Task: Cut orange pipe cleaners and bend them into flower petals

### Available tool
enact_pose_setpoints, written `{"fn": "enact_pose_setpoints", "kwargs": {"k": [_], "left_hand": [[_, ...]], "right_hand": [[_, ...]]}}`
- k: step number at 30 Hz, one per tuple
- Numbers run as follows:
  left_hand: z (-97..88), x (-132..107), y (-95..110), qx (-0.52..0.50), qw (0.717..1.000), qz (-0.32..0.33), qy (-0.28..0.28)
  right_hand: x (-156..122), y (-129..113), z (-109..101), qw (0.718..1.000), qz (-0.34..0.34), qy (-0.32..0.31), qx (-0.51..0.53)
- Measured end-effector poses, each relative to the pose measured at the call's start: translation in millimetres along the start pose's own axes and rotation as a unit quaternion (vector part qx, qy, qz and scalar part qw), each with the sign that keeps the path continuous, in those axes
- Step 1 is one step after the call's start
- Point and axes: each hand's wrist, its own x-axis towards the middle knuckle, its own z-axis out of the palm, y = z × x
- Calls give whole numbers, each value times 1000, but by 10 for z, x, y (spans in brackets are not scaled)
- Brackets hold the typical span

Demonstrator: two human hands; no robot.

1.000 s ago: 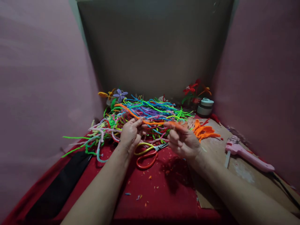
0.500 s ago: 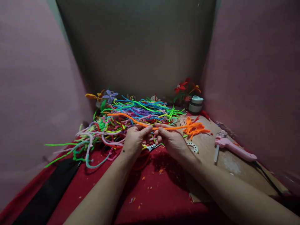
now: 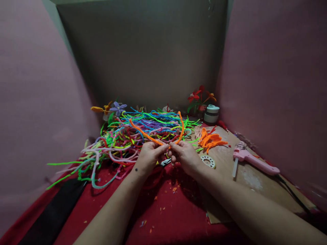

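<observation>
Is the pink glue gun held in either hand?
No, the glue gun lies on the brown board while the left hand and right hand pinch the orange pipe cleaner.

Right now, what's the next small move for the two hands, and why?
I'd probably tighten the bend, bringing the orange stem's free ends closer together. The left hand and right hand both have their grip near its middle, close together, and it's bowed into a wide curve with both ends pointing away, well apart.
</observation>
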Motion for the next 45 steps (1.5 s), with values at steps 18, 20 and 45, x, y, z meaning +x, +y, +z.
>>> {"fn": "enact_pose_setpoints", "kwargs": {"k": [18, 20, 45], "left_hand": [[-108, 54, -127, -106, 993, -36, -44], [-130, 56, -122, -100, 992, -46, -57], [-126, -13, 21, 36, 996, -39, -75]], "right_hand": [[-45, -31, -1, 984, 58, -121, -115], [-41, -39, -3, 979, 49, -135, -143], [-34, -53, -30, 916, 98, -181, -345]]}}
